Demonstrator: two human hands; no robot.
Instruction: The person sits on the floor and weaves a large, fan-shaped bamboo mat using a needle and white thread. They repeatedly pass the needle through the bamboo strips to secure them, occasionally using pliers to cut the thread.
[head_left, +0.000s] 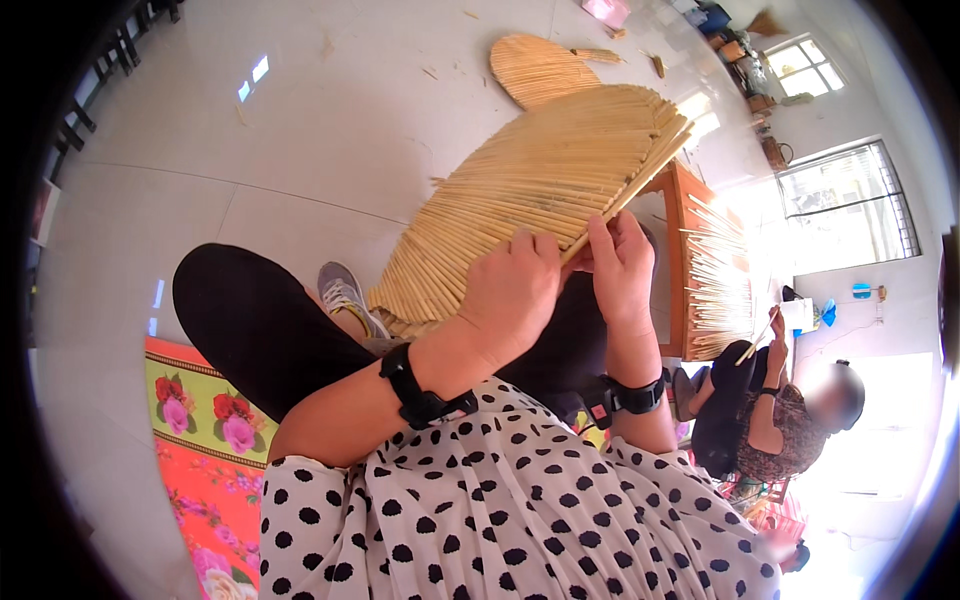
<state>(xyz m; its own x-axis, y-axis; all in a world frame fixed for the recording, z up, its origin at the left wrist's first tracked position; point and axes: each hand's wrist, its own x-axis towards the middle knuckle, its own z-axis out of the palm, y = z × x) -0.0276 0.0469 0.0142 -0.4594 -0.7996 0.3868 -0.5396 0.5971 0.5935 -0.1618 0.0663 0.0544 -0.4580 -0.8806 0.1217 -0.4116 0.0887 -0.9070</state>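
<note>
A: Hands?
B: Left hand (515, 285): fingers (541, 245) pinching the oval straw-stalk panel (510, 180) at its right edge. Right hand (624, 265): fingers grasping same edge, just beside.
A: Panel location?
B: In both hands, tilted, in front of black trousers (260, 320). Second straw panel (535, 68) on floor (300, 120).
A: Surface (677, 275)?
B: To the right, loose stalks (718, 280) across it.

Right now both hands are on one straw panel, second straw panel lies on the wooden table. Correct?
No: the second straw panel lies on the tiled floor, as the head view shows. The left hand and right hand are both on the first panel.
</note>
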